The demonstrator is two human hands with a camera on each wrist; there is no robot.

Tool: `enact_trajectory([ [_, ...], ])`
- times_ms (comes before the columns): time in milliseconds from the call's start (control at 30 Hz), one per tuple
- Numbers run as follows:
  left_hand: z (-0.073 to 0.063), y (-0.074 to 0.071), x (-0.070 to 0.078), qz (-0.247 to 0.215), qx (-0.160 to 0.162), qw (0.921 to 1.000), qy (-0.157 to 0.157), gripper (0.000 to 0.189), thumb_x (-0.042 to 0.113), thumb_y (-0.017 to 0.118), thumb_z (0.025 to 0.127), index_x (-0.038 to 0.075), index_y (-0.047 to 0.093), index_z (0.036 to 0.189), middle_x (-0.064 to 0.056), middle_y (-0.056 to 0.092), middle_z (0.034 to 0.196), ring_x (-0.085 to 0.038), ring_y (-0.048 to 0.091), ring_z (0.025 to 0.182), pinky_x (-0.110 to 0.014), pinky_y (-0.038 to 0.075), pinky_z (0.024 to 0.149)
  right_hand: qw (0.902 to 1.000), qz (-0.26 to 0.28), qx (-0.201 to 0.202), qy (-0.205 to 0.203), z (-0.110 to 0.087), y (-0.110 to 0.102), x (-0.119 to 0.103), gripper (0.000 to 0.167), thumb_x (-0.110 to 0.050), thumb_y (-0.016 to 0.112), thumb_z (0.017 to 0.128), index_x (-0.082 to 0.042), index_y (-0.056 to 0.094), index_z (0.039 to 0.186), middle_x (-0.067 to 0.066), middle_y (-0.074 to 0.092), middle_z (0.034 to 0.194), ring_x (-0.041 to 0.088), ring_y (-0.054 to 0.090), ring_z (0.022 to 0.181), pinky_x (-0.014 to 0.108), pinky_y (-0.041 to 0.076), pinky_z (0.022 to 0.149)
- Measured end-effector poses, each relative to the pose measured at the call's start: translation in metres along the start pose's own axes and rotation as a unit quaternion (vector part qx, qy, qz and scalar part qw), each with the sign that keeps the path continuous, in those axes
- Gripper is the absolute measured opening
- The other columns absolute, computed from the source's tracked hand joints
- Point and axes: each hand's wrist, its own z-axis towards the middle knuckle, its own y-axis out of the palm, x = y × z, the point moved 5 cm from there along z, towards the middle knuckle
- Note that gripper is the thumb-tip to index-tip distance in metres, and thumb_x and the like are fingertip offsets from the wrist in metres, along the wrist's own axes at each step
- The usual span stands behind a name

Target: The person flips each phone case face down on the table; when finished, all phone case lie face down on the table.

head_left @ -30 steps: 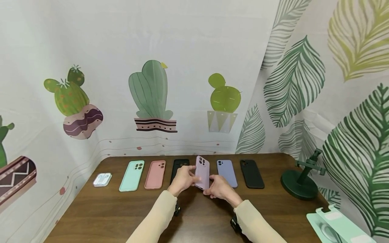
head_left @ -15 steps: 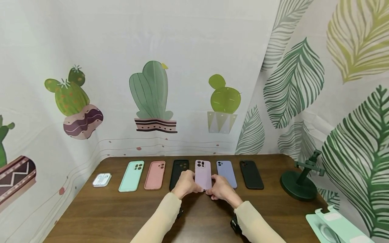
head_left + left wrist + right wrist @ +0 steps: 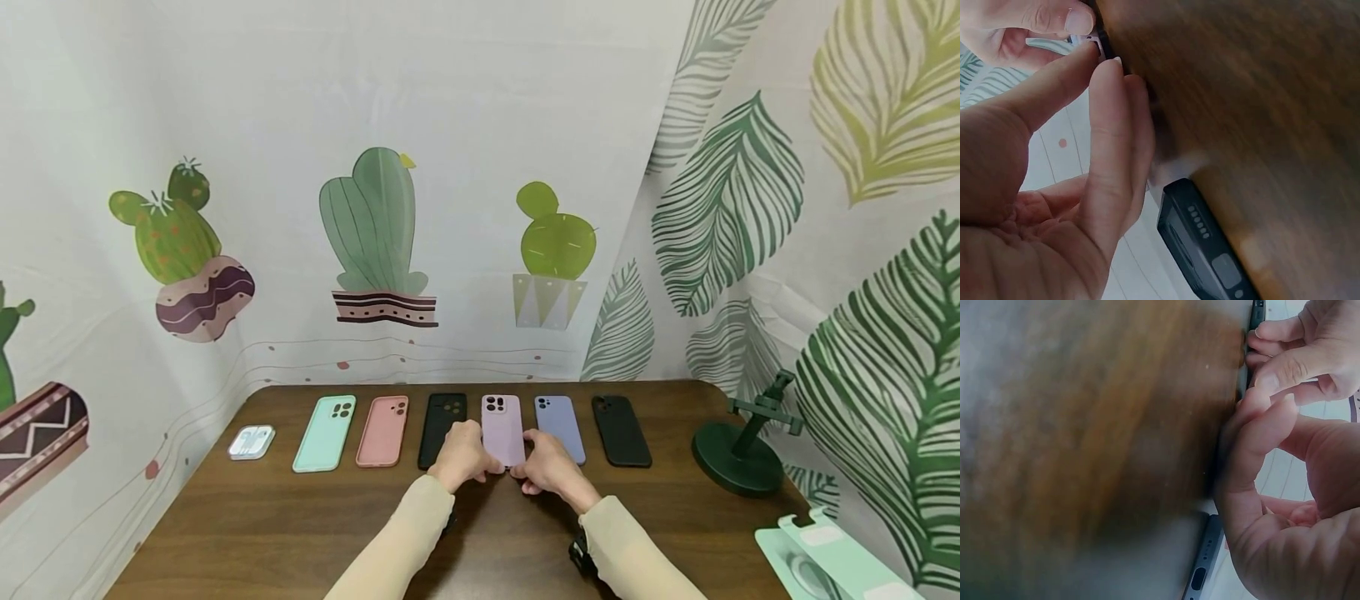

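Observation:
A lilac phone case point(image 3: 502, 427) lies back side up in the middle of the row, its camera end away from me. My left hand point(image 3: 462, 454) pinches its near left corner. At the near right corner my right hand point(image 3: 551, 464) holds it between thumb and fingers. Only a small bit of the lilac case point(image 3: 1090, 39) shows in the left wrist view, by the thumb and fingertips. Fingers hide it in the right wrist view. A black phone case point(image 3: 442, 429) lies left of it, partly behind my left hand, and a blue phone case point(image 3: 559, 427) lies to the right.
Further left on the wooden table point(image 3: 510, 558) are a pink phone case point(image 3: 382, 431), a mint phone case point(image 3: 325, 433) and boxed earphones point(image 3: 252, 442). Another black phone case point(image 3: 622, 430) lies right, then a dark green stand point(image 3: 738, 454) and a mint holder point(image 3: 832, 550).
The lilac phone case has gone from tilted up in both hands to flat in the row. My left hand has moved down towards its near end.

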Motion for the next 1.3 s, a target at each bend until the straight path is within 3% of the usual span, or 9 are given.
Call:
enact_trajectory([
  [333, -0.015, -0.007, 0.017, 0.038, 0.005, 0.999, -0.021, 0.033, 0.014, 0.101, 0.075, 0.0, 0.074, 0.088, -0.009, 0.071, 0.068, -0.013, 0.068, 0.042, -0.026, 0.056, 0.045, 0.9999, -0.011, -0.002, 0.006, 0.002, 0.0, 0.004, 0.074, 0.001, 0.082, 0.09, 0.008, 0.048, 0.155, 0.014, 0.071, 0.079, 0.007, 0.06, 0.046, 0.024, 0.056, 0.047],
  [533, -0.038, -0.021, 0.039, 0.034, 0.017, 0.9992, -0.012, 0.029, 0.011, 0.098, 0.077, -0.001, 0.073, 0.087, -0.007, 0.07, 0.06, -0.012, 0.067, 0.042, -0.027, 0.055, 0.049, 0.9998, -0.018, 0.001, -0.007, -0.002, -0.003, 0.004, 0.073, -0.003, 0.083, 0.09, 0.009, 0.048, 0.153, 0.011, 0.069, 0.07, 0.007, 0.059, 0.045, 0.024, 0.055, 0.047],
  [600, -0.049, -0.029, 0.045, 0.028, 0.023, 0.9993, -0.007, 0.03, 0.011, 0.097, 0.078, -0.003, 0.075, 0.094, -0.007, 0.071, 0.064, -0.012, 0.067, 0.042, -0.028, 0.056, 0.052, 0.9996, -0.018, 0.004, -0.019, -0.005, -0.003, 0.004, 0.073, -0.005, 0.084, 0.09, 0.009, 0.049, 0.152, 0.009, 0.068, 0.069, 0.008, 0.059, 0.045, 0.024, 0.054, 0.047],
  [733, -0.062, -0.044, 0.047, 0.045, 0.04, 0.9982, 0.008, 0.056, 0.016, 0.097, 0.079, -0.009, 0.074, 0.124, -0.009, 0.077, 0.075, -0.013, 0.072, 0.053, -0.035, 0.064, 0.07, 0.9986, -0.01, 0.014, -0.05, -0.012, -0.005, 0.0, 0.072, -0.01, 0.087, 0.089, 0.008, 0.052, 0.15, 0.008, 0.068, 0.074, 0.011, 0.061, 0.05, 0.027, 0.055, 0.051],
  [767, -0.064, -0.048, 0.046, 0.056, 0.047, 0.9972, 0.013, 0.064, 0.019, 0.098, 0.079, -0.009, 0.071, 0.13, -0.008, 0.077, 0.076, -0.014, 0.074, 0.059, -0.038, 0.065, 0.075, 0.9982, -0.009, 0.017, -0.057, -0.014, -0.005, -0.001, 0.073, -0.011, 0.088, 0.089, 0.008, 0.054, 0.15, 0.007, 0.068, 0.076, 0.012, 0.062, 0.052, 0.028, 0.055, 0.052],
  [900, -0.052, -0.056, 0.008, 0.103, 0.078, 0.9914, 0.017, 0.082, 0.038, 0.099, 0.076, -0.004, 0.069, 0.139, -0.005, 0.078, 0.088, -0.023, 0.075, 0.083, -0.046, 0.063, 0.082, 0.9954, -0.002, 0.031, -0.09, -0.019, -0.002, -0.011, 0.07, -0.015, 0.092, 0.086, 0.006, 0.06, 0.144, 0.008, 0.07, 0.086, 0.014, 0.065, 0.061, 0.03, 0.055, 0.057],
  [1000, -0.039, -0.059, -0.03, 0.116, 0.095, 0.9887, -0.002, 0.092, 0.047, 0.1, 0.073, 0.0, 0.066, 0.145, -0.006, 0.077, 0.101, -0.026, 0.073, 0.098, -0.046, 0.062, 0.087, 0.9922, -0.005, 0.041, -0.118, -0.02, 0.003, -0.02, 0.067, -0.017, 0.094, 0.083, 0.006, 0.065, 0.139, 0.01, 0.072, 0.096, 0.014, 0.066, 0.073, 0.029, 0.055, 0.064],
  [1067, -0.04, -0.066, -0.041, 0.116, 0.099, 0.988, -0.02, 0.096, 0.047, 0.1, 0.072, 0.0, 0.064, 0.147, -0.011, 0.077, 0.112, -0.032, 0.071, 0.112, -0.048, 0.061, 0.095, 0.9896, -0.01, 0.042, -0.138, -0.02, 0.007, -0.026, 0.066, -0.018, 0.095, 0.082, 0.006, 0.067, 0.137, 0.012, 0.074, 0.102, 0.015, 0.067, 0.084, 0.029, 0.056, 0.071],
  [1300, -0.064, -0.094, -0.034, 0.095, 0.091, 0.99, -0.051, 0.095, 0.027, 0.102, 0.072, -0.01, 0.059, 0.148, -0.03, 0.068, 0.138, -0.046, 0.067, 0.128, -0.056, 0.059, 0.106, 0.9822, -0.066, 0.019, -0.175, -0.014, 0.03, -0.044, 0.068, -0.026, 0.094, 0.083, 0.005, 0.068, 0.137, 0.017, 0.076, 0.119, 0.027, 0.07, 0.107, 0.044, 0.059, 0.094],
])
